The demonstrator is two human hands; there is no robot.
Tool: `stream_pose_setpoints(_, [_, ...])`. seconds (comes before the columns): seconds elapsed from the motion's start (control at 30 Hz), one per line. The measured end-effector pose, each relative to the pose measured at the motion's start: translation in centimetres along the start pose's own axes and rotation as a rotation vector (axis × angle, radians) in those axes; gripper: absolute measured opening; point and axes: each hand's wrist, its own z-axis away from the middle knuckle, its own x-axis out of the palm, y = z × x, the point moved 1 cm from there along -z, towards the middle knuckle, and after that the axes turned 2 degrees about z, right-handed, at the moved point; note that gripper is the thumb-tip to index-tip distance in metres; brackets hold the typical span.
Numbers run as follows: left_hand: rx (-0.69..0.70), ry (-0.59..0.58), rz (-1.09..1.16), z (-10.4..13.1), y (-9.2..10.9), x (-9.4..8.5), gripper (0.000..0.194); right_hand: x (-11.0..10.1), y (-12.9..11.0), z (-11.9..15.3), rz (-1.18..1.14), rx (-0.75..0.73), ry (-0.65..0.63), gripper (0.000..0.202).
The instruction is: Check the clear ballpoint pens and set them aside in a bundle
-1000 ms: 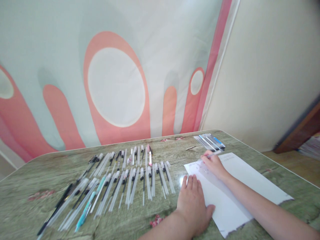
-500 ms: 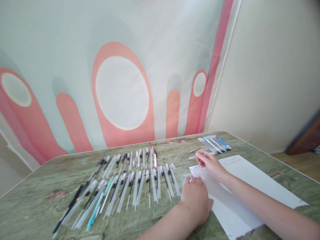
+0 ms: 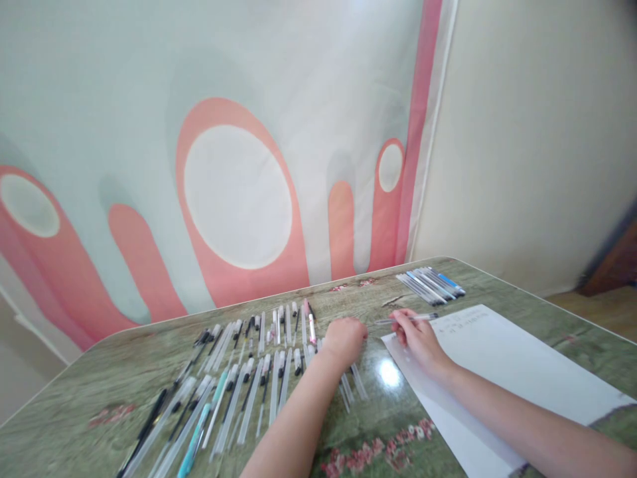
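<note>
My right hand [image 3: 417, 342] grips a slim clear pen [image 3: 426, 317], held nearly level above the top left corner of a white sheet of paper [image 3: 502, 372]. Faint writing shows along the sheet's top edge. My left hand [image 3: 344, 340] is over the right end of two rows of pen parts, its fingers curled down; whatever they may hold is hidden. The rows hold clear barrels [image 3: 251, 405], black-tipped refills and caps. A turquoise pen [image 3: 196, 438] lies at the front, and a pink and white pen [image 3: 311, 326] lies just left of my left hand.
A bundle of clear and blue pens [image 3: 430, 285] lies side by side at the back right of the wood-patterned table [image 3: 64, 405]. Behind the table hangs a pink and pale green patterned backdrop [image 3: 239, 192]. A beige wall stands to the right.
My left hand has moved away from the paper's left edge, up and left to the pen rows. My right hand still holds the clear pen near the paper's corner. The view has shifted slightly.
</note>
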Motion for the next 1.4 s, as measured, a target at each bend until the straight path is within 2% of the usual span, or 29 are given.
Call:
stream_pose_setpoints(0.47, [0.107, 0.044, -0.061, -0.2, 0.0, 1.8, 0.020, -0.1, 0.1, 0.0, -0.077, 0.020, 0.012, 0.032])
stream_pose_setpoints(0.67, [0.153, 0.138, -0.027, -0.1, 0.3, 1.6, 0.018, -0.1, 0.0, 0.1, -0.085, 0.033, 0.015, 0.030])
stream_pose_setpoints(0.8, [0.093, 0.276, 0.295, -0.3, 0.3, 1.5, 0.016, -0.1, 0.1, 0.1, -0.096, 0.041, 0.021, 0.029])
stream_pose_setpoints(0.9, [0.047, 0.368, 0.599, -0.6, 0.5, 2.2, 0.014, -0.1, 0.1, 0.1, -0.105, 0.044, 0.021, 0.030])
stream_pose_setpoints(1.1, [-0.043, 0.325, 1.279, -1.6, 1.5, 4.2, 0.008, -0.1, -0.1, 0.2, -0.107, 0.044, 0.035, 0.031])
stream_pose_setpoints(1.3, [-0.174, 0.269, 1.910, -1.6, 1.9, 3.7, 0.017, -0.1, -0.3, 0.2, -0.145, 0.043, 0.074, 0.030])
stream_pose_setpoints(1.4, [-0.260, 0.247, 2.192, -1.4, 1.9, 3.6, 0.014, -0.1, -0.5, 0.2, -0.149, 0.018, 0.100, 0.030])
